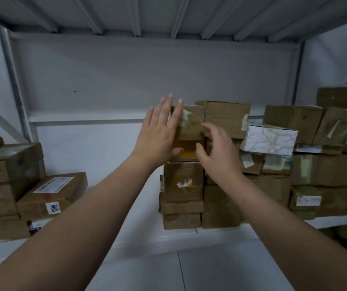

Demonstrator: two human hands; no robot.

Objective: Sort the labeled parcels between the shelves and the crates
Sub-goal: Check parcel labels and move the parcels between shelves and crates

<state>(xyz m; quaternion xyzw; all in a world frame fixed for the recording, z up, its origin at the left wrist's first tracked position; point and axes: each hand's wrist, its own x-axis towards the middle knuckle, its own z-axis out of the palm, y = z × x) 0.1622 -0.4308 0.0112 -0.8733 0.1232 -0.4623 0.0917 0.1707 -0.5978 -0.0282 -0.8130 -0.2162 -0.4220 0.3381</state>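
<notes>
Two bare hands reach into a white metal shelf bay (178,238) toward a column of stacked parcels.

Left hand (160,131): fingers straight and slightly spread, laid flat against the left side of the small brown cardboard box with a pale tape patch (191,122). The fingertips stand above its top edge. The thumb lies across the front of the brown box sealed with yellowish tape (186,150), directly beneath. No grip is closed around either box.

Right hand (216,148): fingers half curled, thumb held apart, enclosing nothing. It sits in front of the right edge of the same two boxes. Contact cannot be confirmed.

Location of the taped box: top of the leftmost column of the right-hand group, upright, touching a larger brown carton (227,116) on its right. Below the yellow-taped box sits a brown box with a torn white label (183,181), then flatter cartons down to the shelf board.

Further right, a white box with a faint branching pattern (269,139) rests tilted among more brown parcels. Well apart on the left is a separate pile, including a flat brown parcel with a tag reading 1206 (51,194).

A ribbed grey shelf underside (168,13) spans overhead.
</notes>
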